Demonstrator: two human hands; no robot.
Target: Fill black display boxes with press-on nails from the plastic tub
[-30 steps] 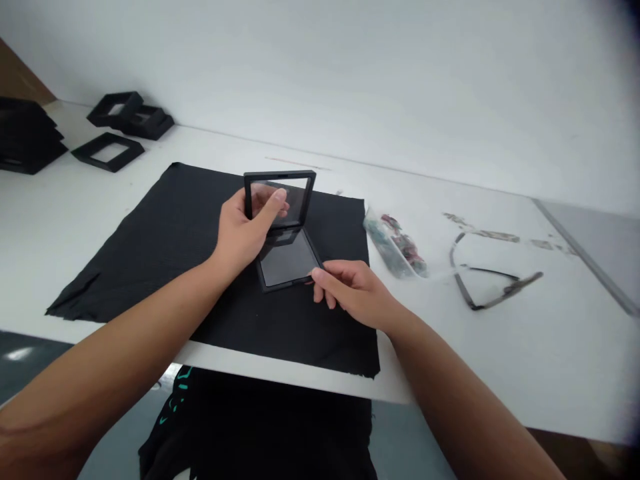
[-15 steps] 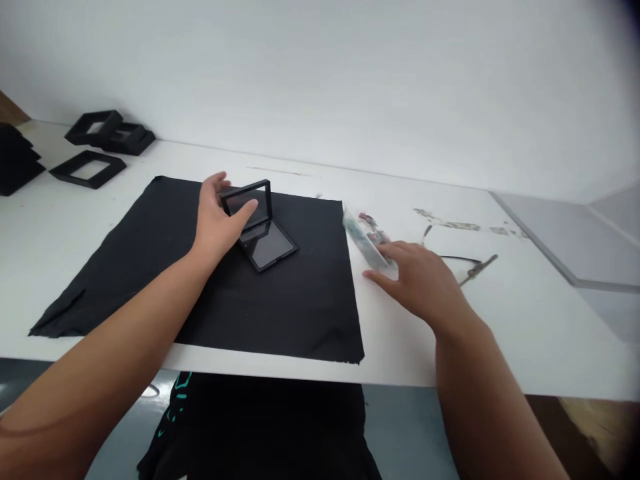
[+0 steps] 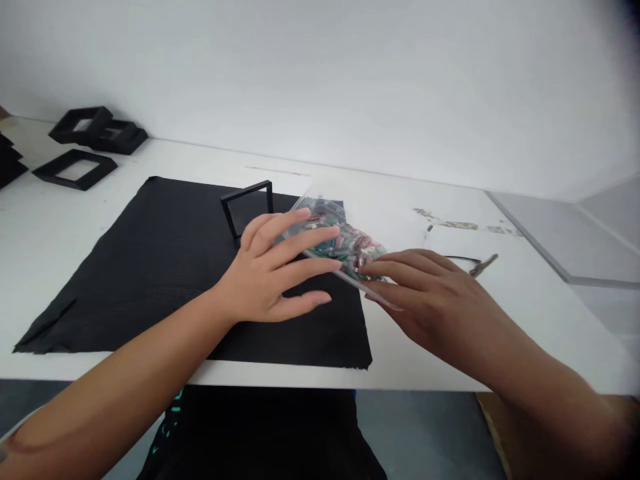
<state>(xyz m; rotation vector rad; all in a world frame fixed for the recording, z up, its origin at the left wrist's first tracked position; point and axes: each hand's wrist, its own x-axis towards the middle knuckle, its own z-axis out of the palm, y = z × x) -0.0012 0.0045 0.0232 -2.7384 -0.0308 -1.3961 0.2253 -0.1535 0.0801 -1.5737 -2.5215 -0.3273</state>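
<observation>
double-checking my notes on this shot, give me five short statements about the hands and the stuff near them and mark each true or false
1. The right hand holds the clear packet. True.
2. The left hand is over the black cloth. True.
3. The left hand is balled into a fist. False: its fingers are extended.
4. Part of the black frame beside the left hand stands raised. True.
5. That frame is right of the packet. False: it is left of it.

Loose frames point(image 3: 100, 130) left of the cloth point(image 3: 150, 267), glasses point(image 3: 483, 265) right.
An upright frame point(image 3: 246, 191) stands on the cloth behind the left hand point(image 3: 270, 270); the packet point(image 3: 359, 248) — seemingly above the table point(image 3: 425, 363) — crosses the cloth's right edge.
</observation>
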